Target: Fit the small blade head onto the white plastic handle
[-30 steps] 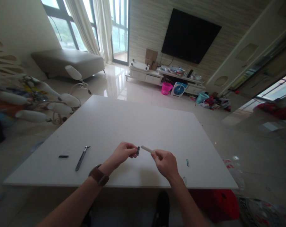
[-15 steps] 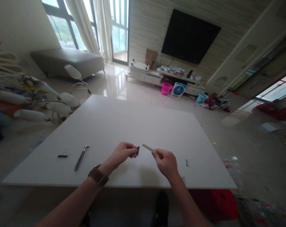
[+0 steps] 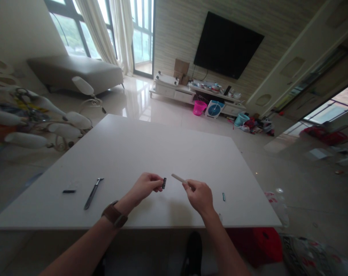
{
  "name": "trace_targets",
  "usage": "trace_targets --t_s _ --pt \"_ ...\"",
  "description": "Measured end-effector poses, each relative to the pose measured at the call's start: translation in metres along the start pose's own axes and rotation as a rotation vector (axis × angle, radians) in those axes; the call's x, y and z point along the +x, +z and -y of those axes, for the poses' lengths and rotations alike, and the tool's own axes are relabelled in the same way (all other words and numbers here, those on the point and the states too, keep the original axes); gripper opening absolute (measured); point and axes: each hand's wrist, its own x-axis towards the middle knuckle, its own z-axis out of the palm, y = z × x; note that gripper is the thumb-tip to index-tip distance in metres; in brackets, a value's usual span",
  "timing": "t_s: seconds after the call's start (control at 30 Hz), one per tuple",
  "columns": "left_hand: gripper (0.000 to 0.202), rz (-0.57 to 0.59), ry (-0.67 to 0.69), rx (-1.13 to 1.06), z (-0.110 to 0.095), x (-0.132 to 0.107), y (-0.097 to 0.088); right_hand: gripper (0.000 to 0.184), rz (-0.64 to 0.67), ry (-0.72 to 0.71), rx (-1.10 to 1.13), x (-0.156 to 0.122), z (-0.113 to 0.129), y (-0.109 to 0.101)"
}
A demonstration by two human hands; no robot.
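Observation:
My left hand is closed in a pinch on a small black rectangular part, held just above the white table. My right hand is closed around a thin white stick whose tip points left towards the black part; a small gap separates the two. A brown watch sits on my left wrist.
A dark metal tool and a small black piece lie on the table's left side. A small blue-green piece lies to the right of my right hand. Lamp arms stand off the table's left; a red object sits below the right corner.
The white stick's tip has drawn slightly back from the black part. The view has shifted a little, so everything sits further left in the picture.

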Motion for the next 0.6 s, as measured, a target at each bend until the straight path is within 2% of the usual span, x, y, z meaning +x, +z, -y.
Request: trace_targets --t_s 0.13,0.47,0.6 --pt "0.019 0.007 0.0 0.001 -0.0003 -0.0003 0.0001 0.033 0.038 -0.065 0.035 -0.0015 0.0012 0.0024" --pt "0.018 -0.002 -0.001 -0.023 0.0046 0.0028 -0.0012 0.033 0.046 -0.08 0.023 -0.004 0.0055 0.006" --pt "0.02 -0.004 -0.001 -0.033 0.0034 0.0041 -0.0011 0.032 0.055 -0.126 0.033 -0.0052 0.0074 0.0041"
